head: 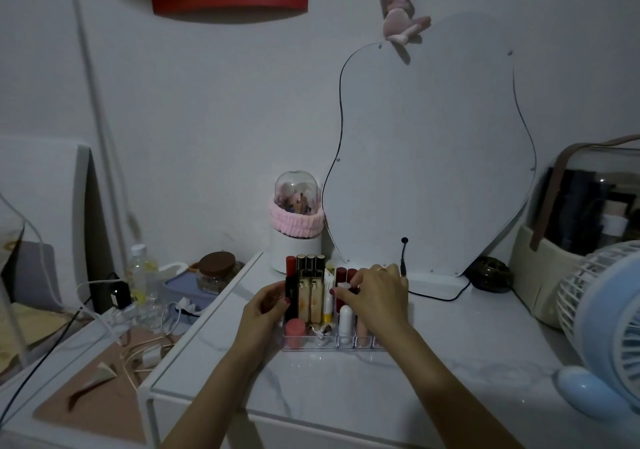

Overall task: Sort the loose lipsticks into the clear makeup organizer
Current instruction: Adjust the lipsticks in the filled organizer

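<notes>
Two hands at the clear acrylic makeup organizer (322, 344): left hand (266, 304) bracing its side, right hand (375, 296) pinching a dark red lipstick tube (341, 280); risks toppling packed neighbours.

- A white, marble-patterned table (346, 389) is being seen from above, with its near left corner rimmed in white.
- The clear makeup organizer (311, 344) is being carried near the table's middle.
- A curved mirror (433, 157) is being propped at the back edge, against the wall.
- A white canister with a clear dome (296, 226) is being kept just left of the mirror.
- A blue fan (602, 330) is being supported at the right edge.
- A black cable (440, 296) is being trailed below the mirror.
</notes>
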